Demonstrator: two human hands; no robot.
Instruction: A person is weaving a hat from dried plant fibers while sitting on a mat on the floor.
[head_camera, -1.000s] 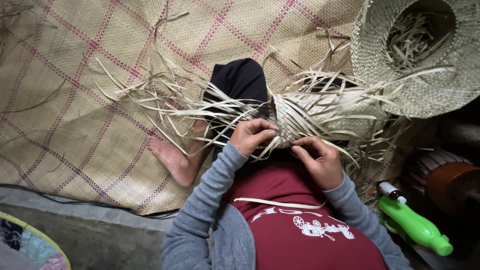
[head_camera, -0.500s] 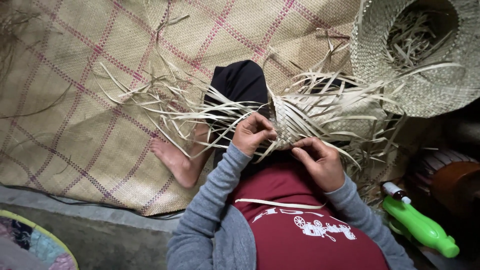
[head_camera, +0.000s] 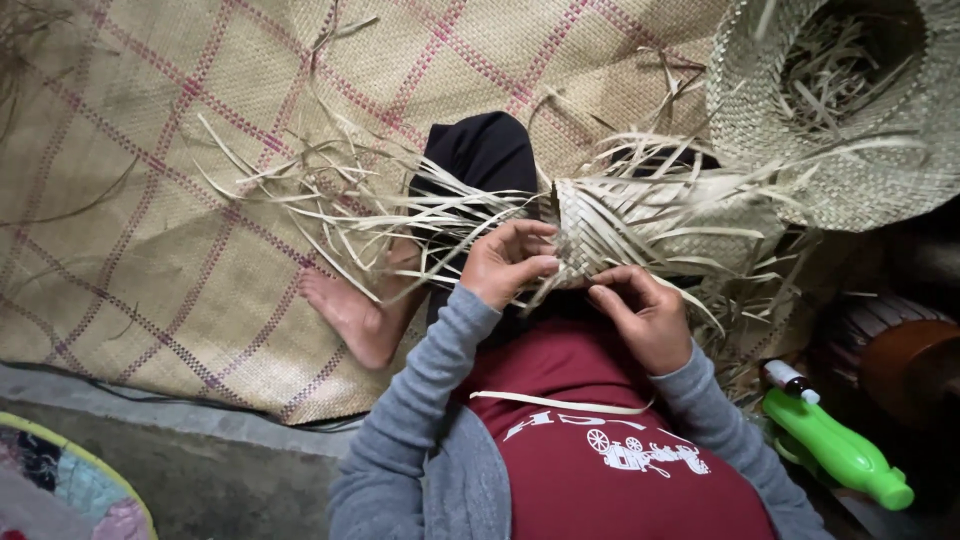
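left hand (head_camera: 508, 265): grip pinching a strand at the half-woven palm-leaf piece (head_camera: 600, 235) | right hand (head_camera: 642, 312): fingers curled, pinching its lower edge | piece over lap, above floor mat (head_camera: 150, 200) | risk: loose strands (head_camera: 330, 200) slipping free, weave likely loosening

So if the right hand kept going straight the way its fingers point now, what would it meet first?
The right hand points up and left, with its fingertips already at the woven piece held across the lap. Going on, it would press into that weave first, likely near the left hand, though depth is hard to judge here.
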